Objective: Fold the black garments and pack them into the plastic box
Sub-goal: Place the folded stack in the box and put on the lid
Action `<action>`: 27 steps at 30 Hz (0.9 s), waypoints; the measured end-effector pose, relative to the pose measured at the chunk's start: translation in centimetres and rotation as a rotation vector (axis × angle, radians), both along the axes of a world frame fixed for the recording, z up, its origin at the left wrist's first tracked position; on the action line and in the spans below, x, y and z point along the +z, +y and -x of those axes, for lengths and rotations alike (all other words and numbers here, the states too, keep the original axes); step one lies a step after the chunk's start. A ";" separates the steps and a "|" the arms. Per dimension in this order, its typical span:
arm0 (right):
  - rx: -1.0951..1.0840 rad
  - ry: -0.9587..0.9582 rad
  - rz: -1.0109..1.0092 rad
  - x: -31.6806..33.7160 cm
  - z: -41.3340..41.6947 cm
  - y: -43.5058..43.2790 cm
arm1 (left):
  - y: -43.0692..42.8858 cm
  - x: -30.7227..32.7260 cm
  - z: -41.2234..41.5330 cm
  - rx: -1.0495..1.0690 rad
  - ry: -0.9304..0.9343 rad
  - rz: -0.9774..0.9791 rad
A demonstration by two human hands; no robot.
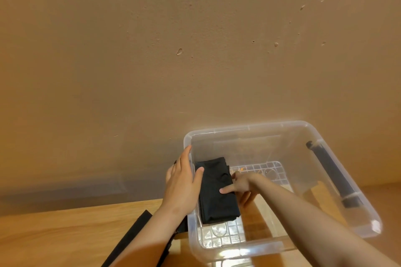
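Observation:
A clear plastic box [355, 199] stands on the wooden table at the lower right. A folded black garment [217, 199] lies inside it against the left wall. My left hand [182, 182] rests on the box's left rim, fingers straight, with the thumb reaching over onto the garment's top corner. My right hand [240, 184] is inside the box; its index finger presses on the garment's right side and the other fingers are curled. Another black garment [134, 236] lies on the table under my left forearm, left of the box.
A brown wall [195, 50] rises right behind the table. The wooden table [54, 238] stretches to the left. The box has black latch handles, one on its right side [334, 175]. The right part of the box floor is bare.

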State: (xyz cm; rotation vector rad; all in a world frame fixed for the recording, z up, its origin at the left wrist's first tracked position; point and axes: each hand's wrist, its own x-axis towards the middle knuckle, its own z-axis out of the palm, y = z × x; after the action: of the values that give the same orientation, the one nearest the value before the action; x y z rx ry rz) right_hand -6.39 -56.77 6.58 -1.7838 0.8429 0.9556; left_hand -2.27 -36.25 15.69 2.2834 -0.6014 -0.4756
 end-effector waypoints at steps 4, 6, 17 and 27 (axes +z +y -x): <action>-0.002 -0.026 -0.081 0.1 0.4 1.7 | 0.1 0.0 0.0 0.010 0.010 0.017; -0.001 -0.038 -0.051 0.4 0.4 2.1 | 0.2 0.0 0.0 0.004 0.004 0.030; 0.196 -0.631 0.496 10.6 4.5 7.5 | 3.1 -0.2 1.1 0.097 0.085 0.293; 0.201 -1.087 0.528 13.1 7.8 22.1 | 16.9 -3.5 3.4 0.269 0.066 0.127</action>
State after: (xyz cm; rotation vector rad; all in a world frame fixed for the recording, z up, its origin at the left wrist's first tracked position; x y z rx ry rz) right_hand -14.21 -34.68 19.70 -2.4437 0.1944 -0.2448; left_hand -5.64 -19.37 12.19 2.1762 -0.2773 -0.3679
